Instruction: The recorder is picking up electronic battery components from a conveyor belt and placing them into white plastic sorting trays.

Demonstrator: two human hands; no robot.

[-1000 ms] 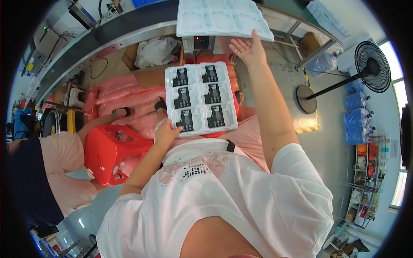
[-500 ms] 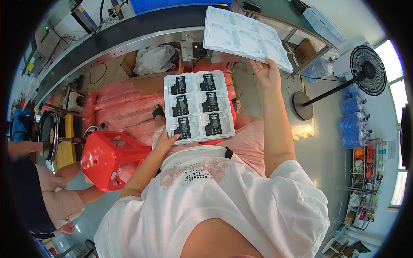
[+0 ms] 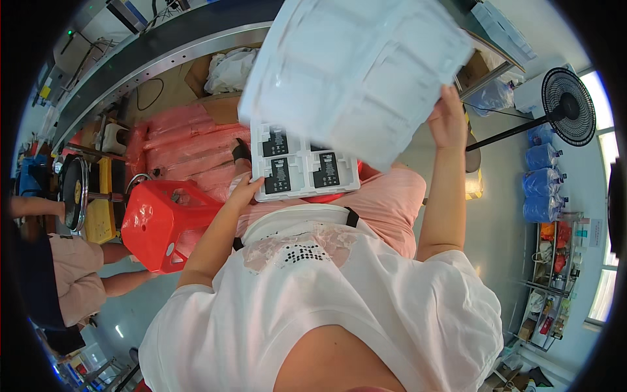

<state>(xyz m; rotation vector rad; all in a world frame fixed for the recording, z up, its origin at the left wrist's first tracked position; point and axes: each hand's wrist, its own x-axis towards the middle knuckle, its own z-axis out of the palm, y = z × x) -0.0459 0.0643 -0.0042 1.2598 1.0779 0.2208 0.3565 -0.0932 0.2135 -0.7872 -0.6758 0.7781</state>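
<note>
A white plastic tray (image 3: 299, 186) lies across my lap, with black flat batteries (image 3: 277, 175) in its compartments. My left hand (image 3: 247, 191) grips its near left corner. My right hand (image 3: 449, 123) is closed on the right edge of a second white moulded tray (image 3: 353, 72), raised and tilted above the first. Motion smears this upper tray a little, and no batteries show in it. It hides the far part of the lower tray and some of its batteries.
A red plastic stool (image 3: 153, 225) stands to my left, near another person (image 3: 75, 274). Ahead runs a dark conveyor belt (image 3: 124, 85) above pink wrapped bundles (image 3: 179, 144). A black fan (image 3: 567, 104) and blue water bottles (image 3: 542, 183) are at the right.
The upper tray has come nearer and swung left over the battery tray, covering its far part. My right hand moved with it, slightly right. My left hand stays on the lower tray.
</note>
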